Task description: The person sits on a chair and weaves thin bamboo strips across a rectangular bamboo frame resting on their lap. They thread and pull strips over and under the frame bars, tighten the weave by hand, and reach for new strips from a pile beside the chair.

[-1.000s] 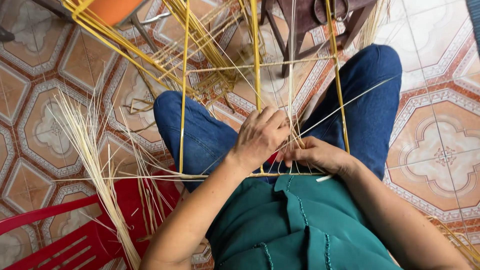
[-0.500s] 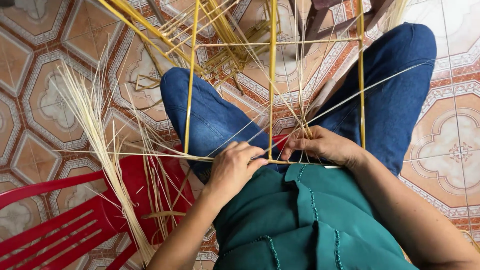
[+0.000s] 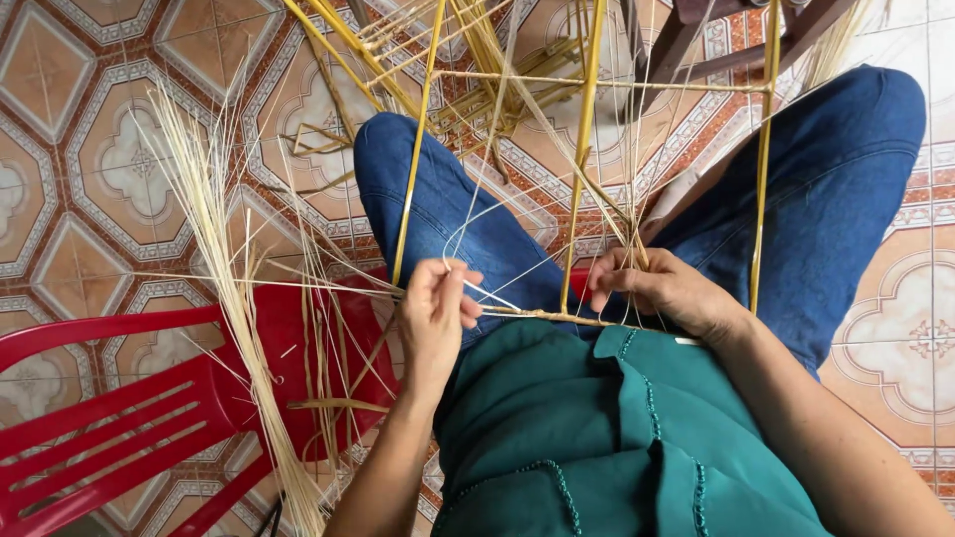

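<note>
Here, my left hand (image 3: 433, 308) pinches a thin pale strand (image 3: 489, 295) above my lap, while my right hand (image 3: 662, 290) grips the bamboo frame (image 3: 582, 169) standing between my knees, beside a red plastic chair (image 3: 119, 418).

The left hand (image 3: 434, 313) is curled in, with the thumb and fingers pinched together. Its arm comes up from the bottom. The right hand (image 3: 665, 288) lies flat with its back up and fingers bent down. Its arm comes in from the bottom right
</note>
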